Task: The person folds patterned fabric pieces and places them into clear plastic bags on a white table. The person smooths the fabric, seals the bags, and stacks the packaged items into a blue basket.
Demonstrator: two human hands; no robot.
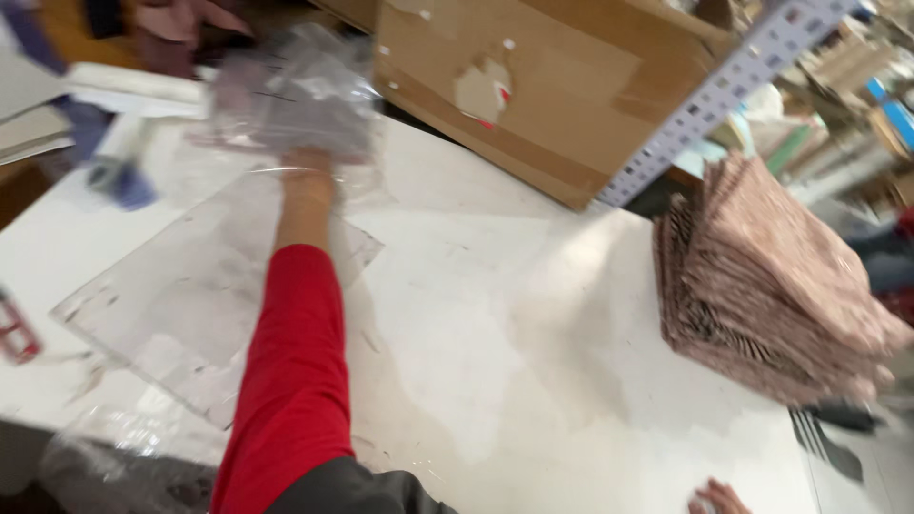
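My left arm in a red sleeve reaches forward across the white table [533, 362]. My left hand [307, 169] grips the lower edge of a clear plastic packet [290, 90] with pale pink cloth inside, held at the table's far side; the view is blurred. Under the arm lies a flat pile of clear plastic bags [181, 286]. Only the fingertips of my right hand [719, 498] show at the bottom edge, resting near the table's front right; whether they hold anything is hidden.
A tall stack of folded pink patterned cloths [771, 276] stands at the right. A big cardboard box [543, 86] and a perforated metal shelf post [709, 90] sit behind. A blue-capped object [119, 181] and a red tool [14, 328] lie at the left.
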